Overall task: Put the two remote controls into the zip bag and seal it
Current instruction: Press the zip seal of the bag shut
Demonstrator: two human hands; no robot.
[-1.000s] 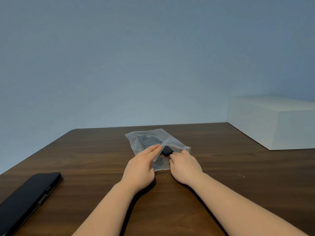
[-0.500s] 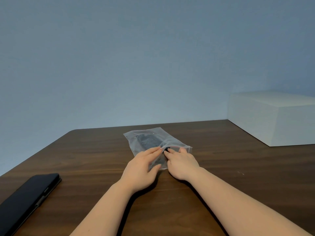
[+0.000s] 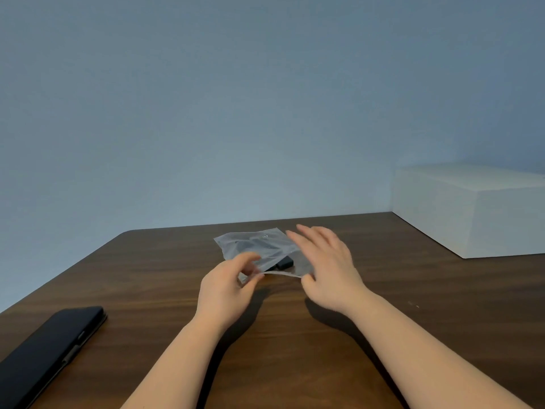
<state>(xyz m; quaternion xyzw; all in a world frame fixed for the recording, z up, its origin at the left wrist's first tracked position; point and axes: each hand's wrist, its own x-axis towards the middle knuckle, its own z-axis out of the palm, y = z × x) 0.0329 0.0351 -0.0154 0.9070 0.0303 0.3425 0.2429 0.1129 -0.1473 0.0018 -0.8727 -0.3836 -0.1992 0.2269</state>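
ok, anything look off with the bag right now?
Nothing damaged or spilled. The zip bag lies skewed on the table, with its near edge lifted where the left hand pinches it; a dark remote shows near that edge. Whether it is sealed is unclear.

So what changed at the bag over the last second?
The right hand lifted off the zip bag, fingers spread, thumb at its near edge. The left hand went from pressing flat to pinching that edge. Bag, black case and white box stayed put.
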